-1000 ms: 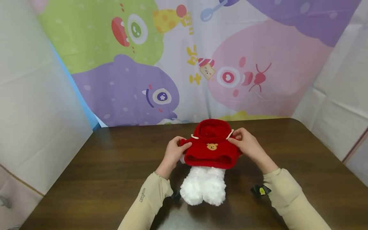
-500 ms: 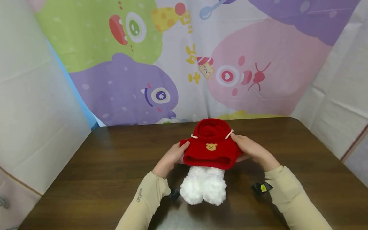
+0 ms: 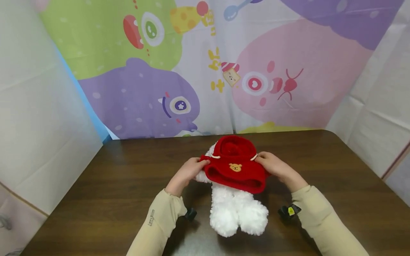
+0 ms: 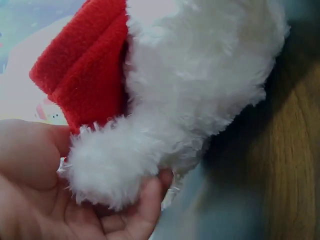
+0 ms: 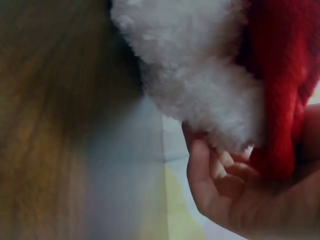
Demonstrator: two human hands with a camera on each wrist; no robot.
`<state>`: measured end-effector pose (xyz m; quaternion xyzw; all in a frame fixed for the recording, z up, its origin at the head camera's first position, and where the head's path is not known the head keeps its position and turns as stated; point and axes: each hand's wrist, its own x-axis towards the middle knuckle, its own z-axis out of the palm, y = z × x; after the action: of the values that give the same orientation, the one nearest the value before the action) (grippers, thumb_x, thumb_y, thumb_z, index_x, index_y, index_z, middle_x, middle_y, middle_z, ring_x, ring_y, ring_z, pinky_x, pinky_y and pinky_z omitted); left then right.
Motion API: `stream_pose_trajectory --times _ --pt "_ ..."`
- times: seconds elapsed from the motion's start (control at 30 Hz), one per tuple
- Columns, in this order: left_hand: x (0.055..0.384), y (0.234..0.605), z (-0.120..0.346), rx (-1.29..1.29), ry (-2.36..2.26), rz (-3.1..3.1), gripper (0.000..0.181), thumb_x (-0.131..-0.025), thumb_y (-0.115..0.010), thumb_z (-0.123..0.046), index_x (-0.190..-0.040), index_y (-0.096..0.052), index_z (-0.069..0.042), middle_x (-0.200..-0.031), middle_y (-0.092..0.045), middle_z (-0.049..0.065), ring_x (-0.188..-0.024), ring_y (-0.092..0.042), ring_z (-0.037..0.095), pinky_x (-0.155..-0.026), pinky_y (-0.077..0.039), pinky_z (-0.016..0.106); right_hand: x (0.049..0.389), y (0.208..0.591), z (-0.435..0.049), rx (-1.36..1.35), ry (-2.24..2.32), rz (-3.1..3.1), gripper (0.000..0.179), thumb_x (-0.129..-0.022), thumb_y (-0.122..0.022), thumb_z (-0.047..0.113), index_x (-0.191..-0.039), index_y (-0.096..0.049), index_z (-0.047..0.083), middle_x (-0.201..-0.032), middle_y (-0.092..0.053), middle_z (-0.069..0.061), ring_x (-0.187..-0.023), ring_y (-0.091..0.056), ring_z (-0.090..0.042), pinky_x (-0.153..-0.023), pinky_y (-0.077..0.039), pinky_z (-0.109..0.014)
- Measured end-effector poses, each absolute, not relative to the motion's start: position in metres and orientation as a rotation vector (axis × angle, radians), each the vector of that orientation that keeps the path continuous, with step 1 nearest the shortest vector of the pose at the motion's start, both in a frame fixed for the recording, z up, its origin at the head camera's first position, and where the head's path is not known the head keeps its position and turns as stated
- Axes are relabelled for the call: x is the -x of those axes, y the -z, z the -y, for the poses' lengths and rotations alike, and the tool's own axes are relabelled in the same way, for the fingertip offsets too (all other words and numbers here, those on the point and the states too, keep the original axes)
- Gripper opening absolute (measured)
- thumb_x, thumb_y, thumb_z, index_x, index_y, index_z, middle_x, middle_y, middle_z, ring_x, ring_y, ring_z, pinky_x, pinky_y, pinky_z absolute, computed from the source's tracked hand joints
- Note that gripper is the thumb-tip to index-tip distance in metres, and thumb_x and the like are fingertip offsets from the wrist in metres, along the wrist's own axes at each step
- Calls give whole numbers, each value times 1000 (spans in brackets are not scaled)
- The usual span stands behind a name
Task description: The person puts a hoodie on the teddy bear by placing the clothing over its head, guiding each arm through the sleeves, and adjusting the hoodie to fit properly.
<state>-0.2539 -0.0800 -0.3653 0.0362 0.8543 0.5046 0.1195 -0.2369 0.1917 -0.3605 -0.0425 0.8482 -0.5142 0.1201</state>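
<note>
A small red hoodie with a bear-face patch and white drawstrings lies over the front of a white fluffy plush toy. The toy's two legs stick out below the hem, and its head is mostly hidden behind the hood. My left hand grips the hoodie's left-side sleeve; in the left wrist view its fingers curl around the toy's fluffy arm. On the other side, my right hand pinches the hoodie near the drawstring. The right wrist view has its fingers under the toy's other arm, with the red sleeve against the palm.
The dark brown wooden table extends around the toy. Behind it hangs a curtain printed with cartoon monsters, and pale panels stand at both sides. Black wrist straps show near both sleeves.
The plush toy has tilted, its legs swinging to the right and a white arm and part of its head showing at the left. The hoodie has dipped slightly, lower on its right side.
</note>
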Motion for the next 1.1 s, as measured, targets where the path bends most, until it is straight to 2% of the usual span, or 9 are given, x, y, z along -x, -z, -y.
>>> stream_pose_trajectory --times 0.1,0.17,0.27,0.33,0.47,0.57,0.73,0.87,1.1 --pt "254 367 78 -165 -1518 -2491 26 -88 -52 -21 -101 -55 1 -91 -60 9 -78 -52 16 -64 -42 23 236 358 -193 135 1551 -2491 39 -94 -36 15 -124 -36 -10 -106 -53 -21 -72 -56 -11 -62 -48 -26" --pt "248 361 75 -212 -1575 -2488 25 -88 -51 -13 -107 -52 3 -97 -59 14 -80 -53 17 -68 -43 23 236 357 -194 148 1610 -2470 43 -95 -33 15 -130 -29 -8 -122 -45 -26 -89 -59 -22 -73 -49 -30" --pt "249 361 73 -256 -1680 -2466 29 -86 -49 -3 -114 -49 3 -100 -57 17 -77 -54 17 -66 -44 23 239 354 -192 157 1685 -2451 46 -98 -29 21 -134 -27 -8 -130 -39 -28 -109 -50 -34 -92 -42 -37" --pt "249 361 72 -295 -1720 -2458 33 -86 -45 2 -119 -49 2 -103 -56 18 -77 -54 17 -65 -46 23 242 352 -190 117 1717 -2417 52 -99 -29 31 -134 -31 -7 -129 -43 -25 -115 -46 -35 -95 -40 -40" --pt "256 367 72 -397 -1708 -2485 34 -86 -43 3 -119 -53 -1 -109 -57 16 -80 -55 18 -68 -49 26 249 346 -182 24 1715 -2363 60 -93 -39 48 -123 -47 -3 -96 -63 -9 -83 -62 -17 -74 -51 -31" --pt "256 367 71 -449 -1659 -2521 33 -86 -46 1 -118 -54 -1 -113 -55 15 -85 -55 19 -74 -50 28 252 345 -177 46 1707 -2342 52 -90 -49 43 -115 -50 -4 -77 -62 2 -63 -63 -10 -61 -53 -29" --pt "256 366 70 -504 -1677 -2531 42 -84 -47 4 -124 -52 -8 -106 -55 14 -84 -52 20 -70 -48 27 254 349 -172 154 1823 -2365 39 -90 -55 23 -118 -49 -2 -85 -60 4 -69 -60 -7 -64 -52 -25" --pt "258 367 71 -517 -1775 -2496 54 -83 -43 8 -131 -46 -15 -100 -54 14 -82 -50 20 -65 -45 26 258 348 -169 121 1991 -2347 30 -90 -55 21 -111 -52 1 -78 -59 7 -64 -58 -6 -60 -50 -23" --pt "259 371 70 -237 -1878 -2518 46 -81 -41 3 -126 -45 -4 -89 -50 12 -75 -47 17 -63 -40 23 265 344 -172 76 1922 -2387 44 -90 -54 28 -121 -47 -3 -78 -53 8 -62 -49 -3 -57 -43 -18"
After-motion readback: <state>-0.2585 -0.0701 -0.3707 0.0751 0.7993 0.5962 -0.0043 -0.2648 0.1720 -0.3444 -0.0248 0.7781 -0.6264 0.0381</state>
